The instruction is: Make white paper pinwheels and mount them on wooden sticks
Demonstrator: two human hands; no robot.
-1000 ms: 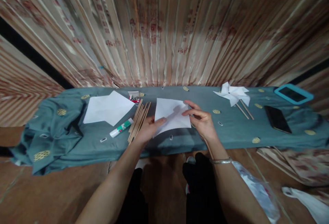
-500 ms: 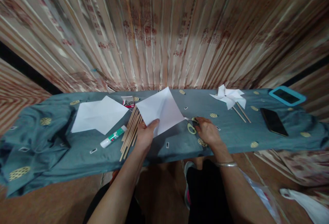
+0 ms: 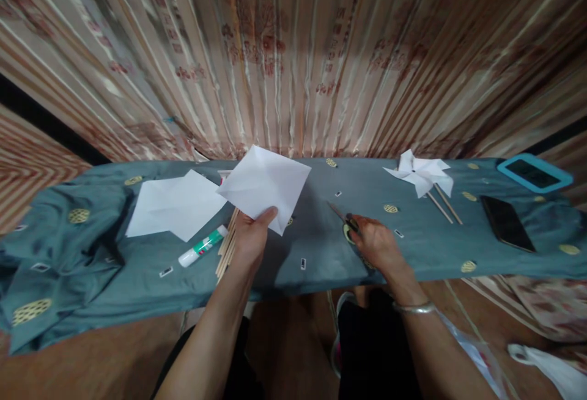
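Observation:
A creased square of white paper (image 3: 268, 183) is pinched near its lower corner by my left hand (image 3: 251, 232), thumb on top. The paper is tilted above the table and covers part of a bundle of wooden sticks (image 3: 225, 253). My right hand (image 3: 376, 241) is closed around the yellow-green handles of a pair of scissors (image 3: 340, 213). Their blades point up and left, apart from the paper. Left of the sticks lies a white and green glue stick (image 3: 202, 247). More creased white paper (image 3: 174, 204) rests beyond it.
White paper pinwheels (image 3: 422, 174) on sticks lie at the right, near a black phone (image 3: 508, 222) and a blue-framed tablet (image 3: 534, 172). A small box (image 3: 224, 175) is mostly hidden behind the held paper. A patterned curtain (image 3: 293, 57) hangs behind the cloth-covered table (image 3: 312, 235).
My left hand has shifted the paper leftward and turned it, so it covers more of the box. My right hand has picked the scissors up from the cloth.

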